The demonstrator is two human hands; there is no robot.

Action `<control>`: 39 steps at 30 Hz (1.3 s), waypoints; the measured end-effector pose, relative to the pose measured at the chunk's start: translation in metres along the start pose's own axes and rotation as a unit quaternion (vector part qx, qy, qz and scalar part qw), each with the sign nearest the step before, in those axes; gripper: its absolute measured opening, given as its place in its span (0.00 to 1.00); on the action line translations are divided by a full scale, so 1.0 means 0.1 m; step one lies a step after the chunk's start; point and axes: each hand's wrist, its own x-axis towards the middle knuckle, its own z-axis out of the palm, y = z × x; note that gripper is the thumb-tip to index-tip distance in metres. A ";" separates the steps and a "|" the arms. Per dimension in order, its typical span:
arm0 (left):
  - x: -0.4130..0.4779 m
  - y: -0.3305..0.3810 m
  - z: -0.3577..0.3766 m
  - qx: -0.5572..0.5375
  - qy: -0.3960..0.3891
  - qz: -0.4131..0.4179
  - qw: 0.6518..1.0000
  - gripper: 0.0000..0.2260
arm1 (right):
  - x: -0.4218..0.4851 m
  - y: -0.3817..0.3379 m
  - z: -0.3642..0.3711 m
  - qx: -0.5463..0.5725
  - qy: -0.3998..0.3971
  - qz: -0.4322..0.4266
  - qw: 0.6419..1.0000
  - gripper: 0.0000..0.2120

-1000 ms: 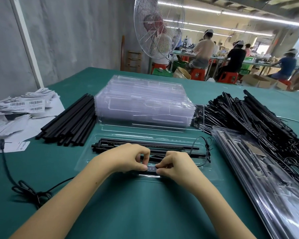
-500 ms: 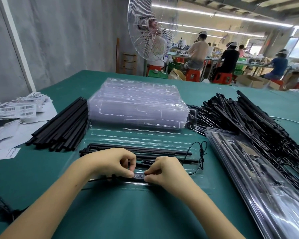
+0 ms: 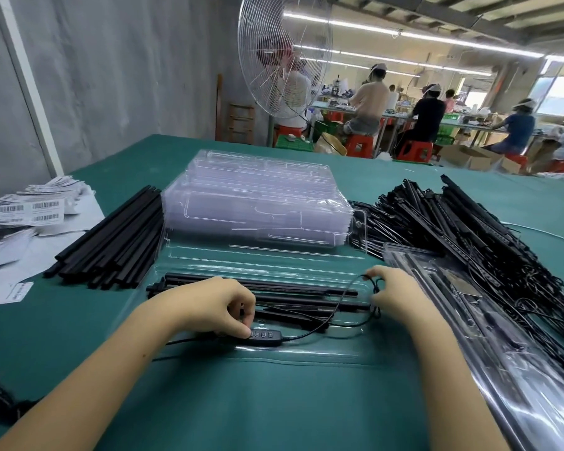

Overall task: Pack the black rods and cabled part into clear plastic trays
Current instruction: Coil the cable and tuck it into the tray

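An open clear plastic tray (image 3: 306, 353) lies on the green table in front of me. Black rods (image 3: 290, 292) lie lengthwise in it. A black inline controller (image 3: 264, 337) with small buttons sits in the tray's near groove, and its thin cable (image 3: 336, 307) curves up to the right. My left hand (image 3: 215, 305) pinches the controller's left end with curled fingers. My right hand (image 3: 394, 294) is at the tray's right end and pinches the bundled cable loop.
A stack of empty clear trays (image 3: 258, 200) stands behind the open one. Loose black rods (image 3: 114, 239) lie to the left, beside barcode labels (image 3: 30, 209). A heap of cabled parts (image 3: 463, 236) and filled trays (image 3: 502, 336) occupy the right. A fan (image 3: 284, 53) stands beyond the table.
My right hand has left the controller and moved right to the cable loop at the tray's end. My left hand stays on the controller.
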 end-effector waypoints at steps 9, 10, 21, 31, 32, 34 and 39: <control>0.04 0.11 -0.05 0.064 0.003 -0.016 0.998 0.04 | -0.27 -0.08 -0.25 0.033 0.200 -0.021 0.979 0.03; 0.04 0.14 -0.06 0.075 0.002 -0.022 0.997 0.04 | -0.31 -0.09 -0.30 0.037 0.194 -0.027 0.980 0.03; 0.32 0.46 0.47 0.135 0.151 -0.010 0.979 0.27 | -0.46 -0.08 -0.52 0.060 0.115 0.002 0.992 0.06; 0.38 0.40 0.73 0.165 0.099 -0.019 0.981 0.23 | -0.47 -0.27 -0.39 0.417 -0.011 0.043 0.908 0.11; 0.38 0.40 0.73 0.163 0.099 -0.019 0.981 0.23 | -0.48 -0.33 -0.33 0.457 -0.026 0.045 0.888 0.10; 0.39 0.41 0.73 0.162 0.103 -0.020 0.981 0.23 | -0.47 -0.38 -0.20 0.529 -0.050 0.042 0.846 0.08; 0.40 0.43 0.73 0.179 0.106 -0.022 0.978 0.24 | -0.42 -0.30 -0.04 0.581 -0.163 -0.027 0.797 0.08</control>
